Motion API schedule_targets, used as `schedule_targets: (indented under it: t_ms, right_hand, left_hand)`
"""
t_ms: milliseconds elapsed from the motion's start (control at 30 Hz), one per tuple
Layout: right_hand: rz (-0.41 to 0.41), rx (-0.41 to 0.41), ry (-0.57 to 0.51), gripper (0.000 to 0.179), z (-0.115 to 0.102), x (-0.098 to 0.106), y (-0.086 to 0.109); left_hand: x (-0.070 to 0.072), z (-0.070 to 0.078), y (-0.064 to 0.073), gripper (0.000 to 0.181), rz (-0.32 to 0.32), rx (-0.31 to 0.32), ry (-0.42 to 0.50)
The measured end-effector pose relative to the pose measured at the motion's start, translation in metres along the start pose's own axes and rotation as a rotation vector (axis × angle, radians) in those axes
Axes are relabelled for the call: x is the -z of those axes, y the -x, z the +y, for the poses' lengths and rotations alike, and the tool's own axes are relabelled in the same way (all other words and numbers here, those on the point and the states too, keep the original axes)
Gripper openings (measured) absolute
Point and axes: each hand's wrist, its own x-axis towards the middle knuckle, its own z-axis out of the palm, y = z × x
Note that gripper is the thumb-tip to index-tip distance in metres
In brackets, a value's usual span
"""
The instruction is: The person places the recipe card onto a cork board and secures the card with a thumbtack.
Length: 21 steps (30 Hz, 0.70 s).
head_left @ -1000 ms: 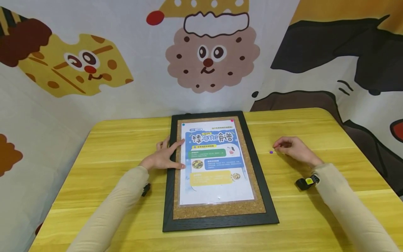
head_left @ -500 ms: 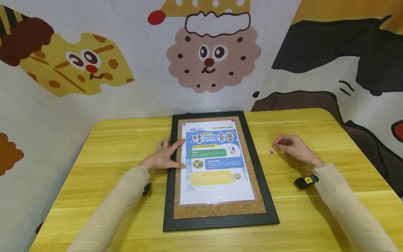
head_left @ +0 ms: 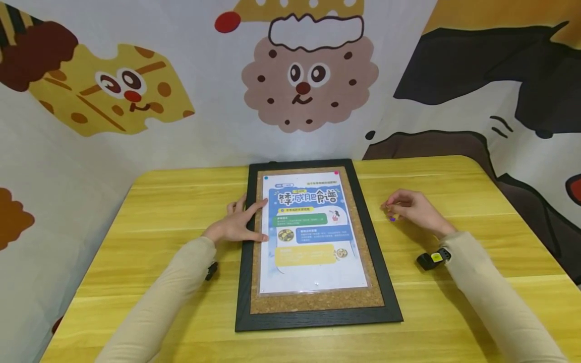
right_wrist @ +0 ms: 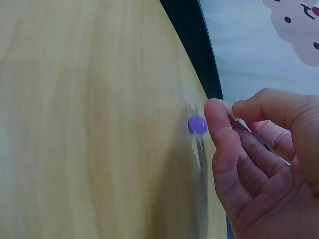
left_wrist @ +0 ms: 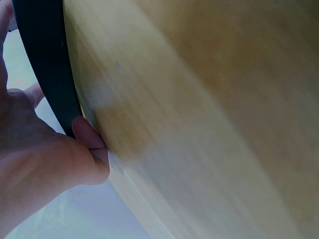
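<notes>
A black-framed cork board (head_left: 316,302) lies on the wooden table, with a printed poster (head_left: 313,280) on it. A blue push pin (head_left: 266,178) and a pink one (head_left: 336,173) sit at the poster's top corners. My left hand (head_left: 233,224) rests over the board's left edge, thumb and a finger spread onto the poster; other fingers wrap the outer side of the frame (left_wrist: 45,59). Right of the board, my right hand (head_left: 410,206) hovers by a purple push pin (right_wrist: 198,125) on the table. Its thumb and forefinger tips nearly meet; I cannot tell whether something tiny sits between them.
The yellow wood-grain table (head_left: 172,302) runs back to a cloth wall (head_left: 213,126) printed with cartoon food. Each wrist wears a black strap, and the right one carries a camera (head_left: 427,260). Beige sleeves (head_left: 156,302) cover both forearms.
My right hand has shifted slightly left and forward, so its fingers now overlap the purple push pin in the head view. The left hand and the board stay in place.
</notes>
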Motion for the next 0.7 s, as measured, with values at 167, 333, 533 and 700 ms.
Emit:
schedule_targets:
  t_ms: [167, 333, 533, 700]
  right_hand:
    - [-0.042, 0.007, -0.067, 0.018, -0.006, -0.006, -0.005]
    - [-0.057, -0.001, -0.057, 0.014, -0.013, -0.012, -0.008]
    - [-0.069, 0.009, -0.035, 0.012, -0.019, -0.017, -0.014]
    - [-0.089, -0.026, -0.010, 0.023, -0.026, -0.021, -0.017]
  left_hand:
    - [0.000, 0.000, 0.000, 0.104, 0.001, 0.002, -0.006]
    - [0.000, 0.000, 0.000, 0.104, 0.002, 0.009, -0.007]
    - [0.001, 0.000, -0.001, 0.104, -0.003, 0.018, -0.013]
    - [0.001, -0.001, -0.001, 0.103, -0.002, 0.004, -0.006]
